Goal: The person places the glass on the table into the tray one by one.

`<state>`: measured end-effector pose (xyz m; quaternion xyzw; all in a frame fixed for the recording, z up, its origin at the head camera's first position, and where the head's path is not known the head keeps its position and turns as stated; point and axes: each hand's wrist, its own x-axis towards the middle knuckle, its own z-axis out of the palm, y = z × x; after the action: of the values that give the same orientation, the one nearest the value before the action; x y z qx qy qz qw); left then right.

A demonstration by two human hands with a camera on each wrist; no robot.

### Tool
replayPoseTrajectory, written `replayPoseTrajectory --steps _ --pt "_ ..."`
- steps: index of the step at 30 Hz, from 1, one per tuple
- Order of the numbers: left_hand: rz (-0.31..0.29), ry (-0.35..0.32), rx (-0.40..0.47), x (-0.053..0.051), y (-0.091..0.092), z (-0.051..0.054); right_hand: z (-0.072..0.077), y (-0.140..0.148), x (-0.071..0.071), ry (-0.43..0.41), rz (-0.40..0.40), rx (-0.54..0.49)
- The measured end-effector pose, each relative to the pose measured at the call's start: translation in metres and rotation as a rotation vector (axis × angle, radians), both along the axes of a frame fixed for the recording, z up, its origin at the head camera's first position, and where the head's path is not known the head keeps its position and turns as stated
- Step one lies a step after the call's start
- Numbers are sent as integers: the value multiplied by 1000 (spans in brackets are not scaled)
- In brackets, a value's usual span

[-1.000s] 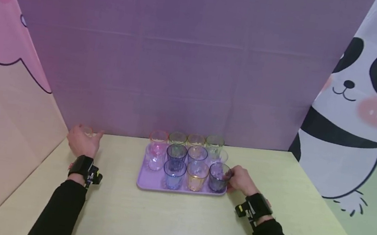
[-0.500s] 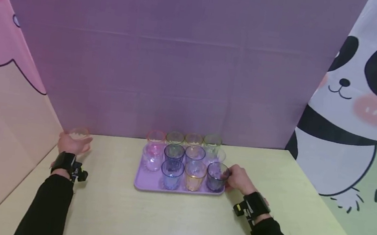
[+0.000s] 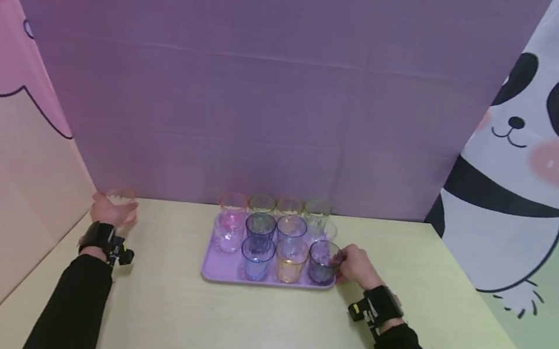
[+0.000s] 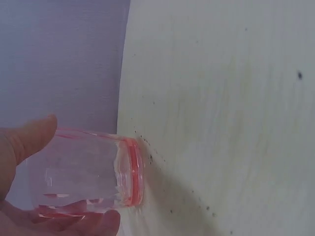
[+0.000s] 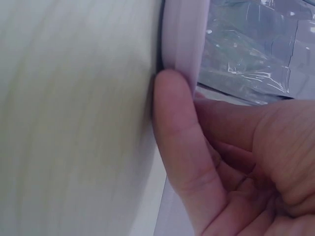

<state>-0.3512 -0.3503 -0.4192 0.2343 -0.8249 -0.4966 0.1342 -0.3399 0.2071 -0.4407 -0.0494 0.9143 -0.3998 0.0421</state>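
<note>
At the table's far left corner my left hand holds a pink-tinted glass. In the left wrist view, thumb and fingers lie around the sides of that upright glass, its base at the table surface. My right hand is at the right end of a purple tray, beside a dark grey glass. Seen from the right wrist, one finger presses the outside of the tray rim and the hand pinches it there; the other fingertips are partly hidden.
Several coloured glasses stand in rows on the tray, among them a blue one, a yellow one and a pink one. A purple backdrop rises behind the pale table, with printed side panels.
My left hand has moved a little left with the pink glass, which now shows more clearly, and has stayed there in the last half second. The right hand keeps its place at the tray.
</note>
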Motion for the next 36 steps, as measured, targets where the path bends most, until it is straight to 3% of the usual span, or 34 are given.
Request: replayPoseTrajectory --steps 6,11,13,19,29,36 --pt "46 103 147 6 15 11 0 -1 -1 -21 -6 -12" --pt "18 246 346 1 25 17 1 -1 0 -16 -9 -8" --pt "9 276 374 0 28 19 1 -1 0 -17 -8 -7" --pt "-71 228 229 5 36 21 0 -1 1 -10 -1 2" --pt "-280 225 115 23 58 22 1 -1 2 -20 2 -18" --pt "-388 285 135 29 77 20 -1 1 0 -16 -5 -15"
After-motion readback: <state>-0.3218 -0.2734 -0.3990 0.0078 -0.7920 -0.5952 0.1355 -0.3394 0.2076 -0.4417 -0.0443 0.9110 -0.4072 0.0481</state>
